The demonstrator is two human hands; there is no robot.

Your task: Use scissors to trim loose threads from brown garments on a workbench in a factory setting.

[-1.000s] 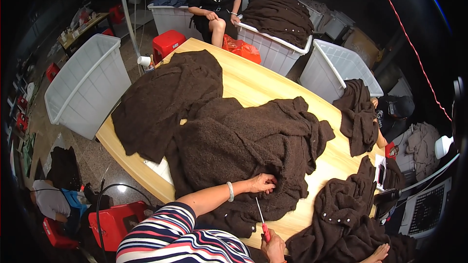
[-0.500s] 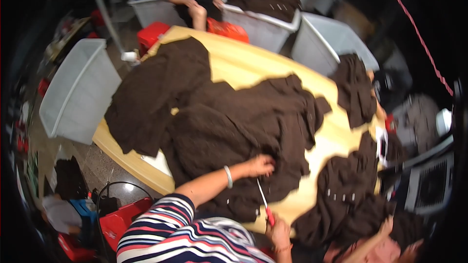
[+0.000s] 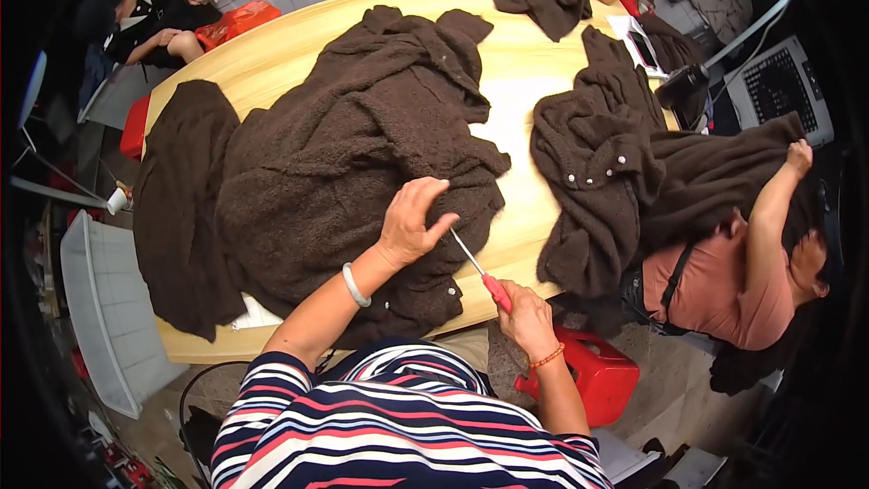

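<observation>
A heap of dark brown knitted garment (image 3: 326,136) covers the middle of the table in front of me, with small pale buttons near its lower edge. My left hand (image 3: 412,222) rests over its right part, fingers stretched out and thumb apart. In my right hand (image 3: 528,319), fingers wrapped round it, is a tool with a red handle (image 3: 495,292) and a thin metal shaft. The tip of the shaft reaches up beside my left thumb, against the brown knit. I cannot make out the shape of the tip.
More brown knitwear (image 3: 597,163) lies on the right of the wooden table (image 3: 520,100). A person (image 3: 715,290) in a pink top lifts a brown garment there. Another person (image 3: 149,14) sits at the far left. Grey bins (image 3: 118,308) and a red stool (image 3: 602,380) stand around the table.
My view has turned and shifted, so the table appears moved left and up. The left hand's fingers now look more spread; the red-handled tool stays in my right hand.
</observation>
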